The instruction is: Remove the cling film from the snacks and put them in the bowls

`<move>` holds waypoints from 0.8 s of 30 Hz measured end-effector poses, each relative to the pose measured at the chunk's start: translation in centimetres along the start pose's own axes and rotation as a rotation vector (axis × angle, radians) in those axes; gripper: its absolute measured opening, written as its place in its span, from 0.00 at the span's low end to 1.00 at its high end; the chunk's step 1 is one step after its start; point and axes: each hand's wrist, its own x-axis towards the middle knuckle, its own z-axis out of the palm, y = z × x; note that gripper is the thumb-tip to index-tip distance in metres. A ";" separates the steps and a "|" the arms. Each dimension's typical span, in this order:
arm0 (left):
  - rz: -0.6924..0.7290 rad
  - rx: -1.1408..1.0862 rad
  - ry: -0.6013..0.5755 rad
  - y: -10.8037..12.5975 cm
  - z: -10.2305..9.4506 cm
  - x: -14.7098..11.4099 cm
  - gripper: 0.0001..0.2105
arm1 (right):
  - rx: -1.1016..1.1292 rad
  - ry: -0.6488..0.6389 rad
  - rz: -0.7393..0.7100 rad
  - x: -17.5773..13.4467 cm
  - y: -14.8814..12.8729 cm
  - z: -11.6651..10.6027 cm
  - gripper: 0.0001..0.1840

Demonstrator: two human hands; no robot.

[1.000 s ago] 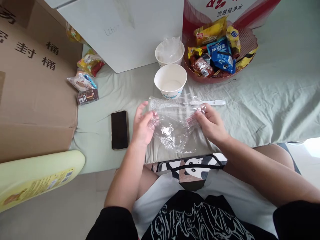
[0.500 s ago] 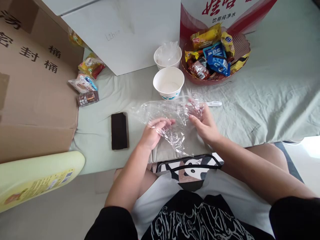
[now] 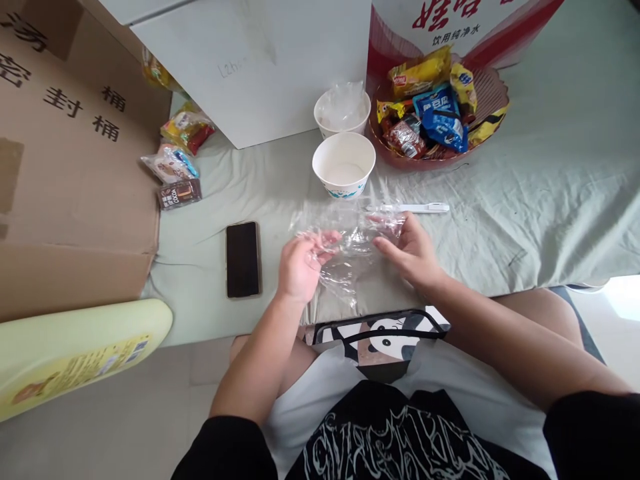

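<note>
A thin, crumpled clear plastic bag (image 3: 357, 233) is stretched between my two hands above the cloth-covered table. My left hand (image 3: 303, 263) has its fingers bent and closed on the bag's left side. Around the right side curl the fingers of my right hand (image 3: 410, 250), with the thumb near the bag's edge; some fingers show through the plastic. Just beyond the bag stands an empty white paper bowl (image 3: 344, 163) with a blue print. Behind that is a second paper bowl (image 3: 325, 123) with clear plastic in it. A slim white plastic item (image 3: 430, 208) lies beyond my right hand.
A bowl of packaged snacks (image 3: 493, 90) stands at the back right, before a red-and-white carton (image 3: 450, 33). A phone (image 3: 243, 260) lies left. Packaged snacks (image 3: 180, 193) sit beside a cardboard box (image 3: 75, 187). A white cabinet (image 3: 280, 80) stands behind; a pale yellow container (image 3: 90, 353) is lower left.
My left hand has turned and lifted slightly, fingers more bent. The plastic bag has bunched up between my hands, its left side drawn in. The view has shifted slightly.
</note>
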 end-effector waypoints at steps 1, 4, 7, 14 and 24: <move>-0.036 -0.099 0.045 0.7 -0.3 0.4 0.08 | 0.101 -0.008 0.026 0.1 0.0 0.0 0.18; -0.096 -0.275 0.171 2.6 -1.2 1.4 0.07 | 0.352 -0.013 0.079 0.4 -0.3 -0.1 0.22; -0.111 -0.381 0.224 3.6 -1.7 1.7 0.07 | 0.507 -0.067 0.161 0.6 -1.0 -0.8 0.26; -0.164 -0.439 0.052 3.3 -2.1 1.8 0.09 | 0.451 -0.436 0.303 0.3 -1.4 -1.8 0.47; -0.094 -0.274 0.035 3.6 -2.2 1.5 0.12 | 0.048 -0.139 0.036 0.2 -1.9 -2.4 0.09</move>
